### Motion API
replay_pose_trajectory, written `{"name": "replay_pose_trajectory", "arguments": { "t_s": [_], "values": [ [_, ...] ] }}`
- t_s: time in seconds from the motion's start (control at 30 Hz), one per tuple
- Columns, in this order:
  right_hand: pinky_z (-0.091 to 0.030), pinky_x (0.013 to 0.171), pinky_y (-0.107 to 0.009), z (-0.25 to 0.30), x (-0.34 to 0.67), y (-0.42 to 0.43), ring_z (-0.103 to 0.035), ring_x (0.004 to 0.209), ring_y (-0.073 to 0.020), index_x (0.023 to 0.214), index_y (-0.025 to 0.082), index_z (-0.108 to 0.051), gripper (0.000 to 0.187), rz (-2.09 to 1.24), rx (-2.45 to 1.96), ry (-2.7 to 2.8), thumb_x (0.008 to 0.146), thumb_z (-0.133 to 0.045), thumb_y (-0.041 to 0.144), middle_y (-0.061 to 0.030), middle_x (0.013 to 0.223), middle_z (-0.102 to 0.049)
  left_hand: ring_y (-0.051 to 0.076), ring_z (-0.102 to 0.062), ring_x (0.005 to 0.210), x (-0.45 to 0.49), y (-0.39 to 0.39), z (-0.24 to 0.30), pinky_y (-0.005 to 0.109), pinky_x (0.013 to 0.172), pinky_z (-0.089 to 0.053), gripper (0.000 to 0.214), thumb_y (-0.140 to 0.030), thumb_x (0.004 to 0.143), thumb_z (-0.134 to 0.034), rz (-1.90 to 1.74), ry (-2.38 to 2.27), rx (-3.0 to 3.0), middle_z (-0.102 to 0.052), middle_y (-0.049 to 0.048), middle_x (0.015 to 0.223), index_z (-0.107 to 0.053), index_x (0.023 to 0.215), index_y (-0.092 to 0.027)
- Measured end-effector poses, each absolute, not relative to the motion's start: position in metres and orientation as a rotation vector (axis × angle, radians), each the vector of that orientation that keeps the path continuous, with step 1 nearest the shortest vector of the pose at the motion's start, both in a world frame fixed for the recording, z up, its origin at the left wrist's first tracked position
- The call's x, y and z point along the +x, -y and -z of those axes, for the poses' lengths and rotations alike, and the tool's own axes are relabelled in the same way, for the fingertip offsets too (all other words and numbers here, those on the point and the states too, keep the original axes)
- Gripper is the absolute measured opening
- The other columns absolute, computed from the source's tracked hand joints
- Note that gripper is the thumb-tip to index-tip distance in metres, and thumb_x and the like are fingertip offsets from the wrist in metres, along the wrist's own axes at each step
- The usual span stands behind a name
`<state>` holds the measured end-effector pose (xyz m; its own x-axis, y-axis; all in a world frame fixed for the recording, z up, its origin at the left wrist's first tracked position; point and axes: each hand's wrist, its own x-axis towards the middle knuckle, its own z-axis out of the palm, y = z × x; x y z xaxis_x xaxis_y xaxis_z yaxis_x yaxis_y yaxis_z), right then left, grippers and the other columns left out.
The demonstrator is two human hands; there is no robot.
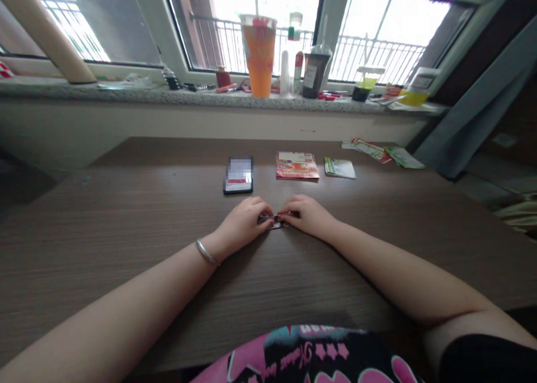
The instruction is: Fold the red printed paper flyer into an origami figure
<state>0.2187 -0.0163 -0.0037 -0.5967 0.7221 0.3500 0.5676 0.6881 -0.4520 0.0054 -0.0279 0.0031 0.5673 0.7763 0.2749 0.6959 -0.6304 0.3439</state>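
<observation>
My left hand (248, 220), with a silver bangle (205, 252) on the wrist, is closed on the left end of a small, flat, dark and shiny piece (276, 225). On its right end are the pinched fingers of my right hand (308, 216). Both hands rest low over the brown table (168, 232), fingertips a short gap apart. The fingers cover most of the small piece, so its exact kind cannot be made out. Just beyond my left hand lies a phone (238, 184) with its screen lit.
Beyond my hands lie a red printed leaflet (297, 170) and a green-and-white card stack (342, 169). More colourful papers (371, 150) sit at the far right. An orange drink cup (259, 64), a dark lidded cup (314, 75) and small clutter line the windowsill (201, 98).
</observation>
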Motion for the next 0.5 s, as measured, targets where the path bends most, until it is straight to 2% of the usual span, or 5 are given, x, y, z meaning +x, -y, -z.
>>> {"name": "replay_pose_trajectory", "arguments": {
  "t_s": [0.13,0.27,0.4,0.5],
  "values": [
    [-0.044,0.08,-0.028,0.002,0.219,0.023,-0.059,0.086,-0.0173,0.091,0.018,-0.073,0.014,-0.302,-1.043,2.405,0.085,-0.065,0.027,-0.0054,0.086,-0.067,0.018,-0.056,0.082,0.005,0.029,-0.003,0.029,0.075,-0.045,0.008,-0.025,0.082,-0.063,-0.614,-1.213,2.602,-0.06,0.004,0.086,-0.062,0.086,-0.017],
    [-0.043,0.075,-0.029,-0.002,0.219,0.028,-0.057,0.086,-0.018,0.088,0.019,-0.07,0.015,-0.219,-1.117,2.427,0.085,-0.063,0.032,-0.0052,0.088,-0.065,0.017,-0.054,0.079,0.006,0.031,-0.004,0.028,0.071,-0.044,0.005,-0.02,0.08,-0.062,-0.616,-1.212,2.676,-0.059,0.003,0.082,-0.059,0.082,-0.017],
    [-0.04,0.072,-0.027,-0.004,0.219,0.029,-0.056,0.084,-0.0172,0.082,0.019,-0.068,0.009,-0.18,-1.082,2.456,0.084,-0.066,0.027,-0.0044,0.086,-0.063,0.018,-0.054,0.077,0.007,0.033,-0.006,0.028,0.07,-0.043,0.004,-0.017,0.08,-0.06,-0.576,-1.19,2.792,-0.06,0.0024,0.08,-0.058,0.083,-0.017],
    [-0.04,0.072,-0.027,-0.004,0.218,0.028,-0.056,0.083,-0.0173,0.082,0.018,-0.068,0.008,-0.153,-1.025,2.472,0.084,-0.065,0.026,-0.0045,0.085,-0.063,0.019,-0.055,0.08,0.005,0.033,-0.008,0.029,0.072,-0.043,0.005,-0.022,0.085,-0.059,-0.556,-1.154,2.841,-0.062,0.0033,0.083,-0.061,0.087,-0.018]
  ]
}}
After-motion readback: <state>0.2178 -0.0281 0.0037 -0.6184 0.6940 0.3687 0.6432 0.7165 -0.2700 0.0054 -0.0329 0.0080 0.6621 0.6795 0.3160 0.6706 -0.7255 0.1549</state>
